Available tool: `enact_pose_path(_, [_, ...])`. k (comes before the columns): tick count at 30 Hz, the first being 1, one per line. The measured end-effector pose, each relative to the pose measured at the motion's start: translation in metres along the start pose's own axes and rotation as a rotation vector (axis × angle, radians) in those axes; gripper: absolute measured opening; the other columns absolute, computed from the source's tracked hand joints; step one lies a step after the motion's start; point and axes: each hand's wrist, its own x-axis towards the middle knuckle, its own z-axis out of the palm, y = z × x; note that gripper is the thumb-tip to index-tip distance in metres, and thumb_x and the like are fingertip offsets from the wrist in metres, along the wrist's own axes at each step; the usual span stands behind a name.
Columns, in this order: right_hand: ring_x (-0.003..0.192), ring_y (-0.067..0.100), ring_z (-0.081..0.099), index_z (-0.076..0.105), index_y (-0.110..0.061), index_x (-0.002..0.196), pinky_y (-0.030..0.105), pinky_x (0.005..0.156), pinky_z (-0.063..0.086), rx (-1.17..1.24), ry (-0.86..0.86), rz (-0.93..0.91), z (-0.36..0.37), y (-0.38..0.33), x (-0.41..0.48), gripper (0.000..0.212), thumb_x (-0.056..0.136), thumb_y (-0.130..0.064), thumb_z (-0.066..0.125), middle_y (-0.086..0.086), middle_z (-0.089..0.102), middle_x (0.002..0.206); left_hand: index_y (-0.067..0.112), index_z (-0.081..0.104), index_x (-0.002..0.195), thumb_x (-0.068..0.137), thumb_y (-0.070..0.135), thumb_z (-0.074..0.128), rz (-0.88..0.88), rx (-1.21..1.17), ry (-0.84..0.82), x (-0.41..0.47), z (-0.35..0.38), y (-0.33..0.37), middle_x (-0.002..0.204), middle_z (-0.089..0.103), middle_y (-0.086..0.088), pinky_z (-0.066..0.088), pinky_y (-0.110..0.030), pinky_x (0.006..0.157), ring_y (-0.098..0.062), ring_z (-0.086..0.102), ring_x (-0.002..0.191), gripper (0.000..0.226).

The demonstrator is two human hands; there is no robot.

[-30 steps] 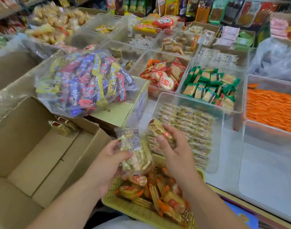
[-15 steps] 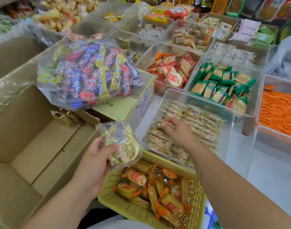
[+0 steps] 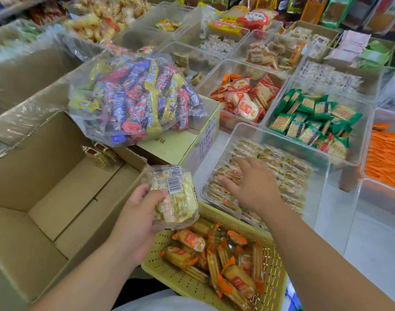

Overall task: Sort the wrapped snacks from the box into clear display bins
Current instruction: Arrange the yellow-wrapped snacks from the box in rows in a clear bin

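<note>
Since one second ago, the right hand is moving off from beside the left hand and is now lying over the rows of packs in the nearest clear bin, fingers straight and spread, holding nothing (one pack appears delivered). The left hand is still gripping the bundle of wrapped snacks above the yellow basket, beside the cardboard box. Judgement: sorting is proceeding pack by pack, and further transfers are pending.

Left hand curled, right hand outstretched flat
</note>
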Motion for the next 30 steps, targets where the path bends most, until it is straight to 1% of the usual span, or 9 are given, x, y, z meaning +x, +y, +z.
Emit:
enact_pose_path(3, [0.145, 0.018, 0.033, 0.036, -0.039, 0.153, 0.048, 0.117, 0.031, 0.288, 0.058, -0.371, -0.012, -0.02, -0.033, 0.096, 0.074, -0.09, 0.054, -0.006, 0.036, 0.159, 0.021, 0.073, 0.094, 0.091, 0.015, 0.067, -0.025, -0.068, -0.029, -0.003, 0.001, 0.0, 0.11, 0.077, -0.016, 0.06, -0.05, 0.083, -0.035, 0.076, 0.095, 0.009])
enact_pose_path(6, [0.15, 0.019, 0.028, 0.032, -0.042, 0.155, 0.045, 0.118, 0.028, 0.222, 0.06, -0.65, -0.009, -0.039, -0.062, 0.099, 0.071, -0.086, 0.063, -0.006, 0.025, 0.165, 0.017, 0.068, 0.109, 0.086, 0.012, 0.067, -0.023, -0.063, -0.063, -0.007, 0.004, 0.001, 0.109, 0.077, -0.017, 0.059, -0.051, 0.082, -0.036, 0.076, 0.094, 0.023])
enact_pose_path(9, [0.145, 0.027, 0.041, 0.055, -0.027, 0.144, 0.047, 0.11, 0.043, 0.16, 0.255, -0.718, -0.002, -0.054, -0.081, 0.073, 0.082, -0.06, 0.074, 0.002, 0.043, 0.158, 0.016, 0.068, 0.117, 0.076, 0.016, 0.073, -0.024, -0.014, -0.116, -0.014, 0.01, 0.0, 0.105, 0.078, -0.016, 0.062, -0.044, 0.066, -0.032, 0.076, 0.087, 0.042])
enact_pose_path(12, [0.136, 0.027, 0.052, 0.066, -0.02, 0.134, 0.045, 0.108, 0.046, 0.244, 0.357, -0.678, -0.004, -0.06, -0.09, 0.053, 0.09, -0.049, 0.071, 0.003, 0.057, 0.146, 0.011, 0.066, 0.126, 0.082, 0.037, 0.07, -0.044, -0.033, -0.155, -0.017, 0.015, -0.002, 0.109, 0.077, -0.017, 0.062, -0.04, 0.064, -0.032, 0.077, 0.093, 0.052])
enact_pose_path(17, [0.112, 0.005, 0.063, 0.062, -0.032, 0.131, 0.03, 0.091, 0.054, 0.804, 0.169, -0.353, -0.016, -0.066, -0.106, 0.041, 0.094, -0.051, 0.059, -0.015, 0.069, 0.121, 0.016, 0.069, 0.126, 0.089, 0.079, 0.036, -0.077, 0.04, -0.239, -0.018, 0.012, -0.003, 0.123, 0.073, -0.02, 0.061, -0.046, 0.083, -0.04, 0.073, 0.108, 0.08])
enact_pose_path(19, [0.104, 0.007, 0.069, 0.064, -0.031, 0.127, 0.024, 0.08, 0.057, 1.148, 0.047, -0.192, -0.019, -0.071, -0.107, 0.038, 0.097, -0.051, 0.055, -0.012, 0.072, 0.112, 0.024, 0.072, 0.125, 0.091, 0.078, 0.036, -0.054, 0.076, -0.292, -0.02, 0.012, -0.004, 0.126, 0.073, -0.017, 0.062, -0.045, 0.088, -0.039, 0.071, 0.112, 0.073])
enact_pose_path(22, [0.089, 0.011, 0.073, 0.066, -0.027, 0.118, 0.024, 0.067, 0.058, 1.358, -0.038, -0.022, -0.024, -0.075, -0.104, 0.036, 0.099, -0.054, 0.051, -0.003, 0.075, 0.1, 0.029, 0.069, 0.128, 0.089, 0.063, 0.061, -0.039, 0.107, -0.328, -0.023, 0.011, -0.006, 0.129, 0.072, -0.014, 0.059, -0.046, 0.089, -0.036, 0.071, 0.114, 0.053])
enact_pose_path(26, [0.065, 0.001, 0.066, 0.069, -0.02, 0.098, 0.015, 0.054, 0.051, 1.362, -0.069, 0.053, -0.023, -0.078, -0.104, 0.032, 0.098, -0.047, 0.052, -0.006, 0.071, 0.077, 0.034, 0.073, 0.115, 0.088, 0.036, 0.075, -0.036, 0.102, -0.315, -0.023, 0.011, -0.007, 0.124, 0.074, -0.013, 0.062, -0.046, 0.085, -0.035, 0.073, 0.11, 0.027])
enact_pose_path(30, [0.085, 0.004, 0.065, 0.062, -0.045, 0.112, 0.027, 0.071, 0.057, 1.092, 0.021, 0.122, -0.017, -0.072, -0.1, 0.017, 0.096, -0.051, 0.058, -0.01, 0.067, 0.1, 0.028, 0.071, 0.117, 0.085, 0.03, 0.073, -0.007, 0.085, -0.228, -0.022, 0.012, -0.007, 0.118, 0.076, -0.013, 0.064, -0.049, 0.082, -0.037, 0.075, 0.103, 0.032])
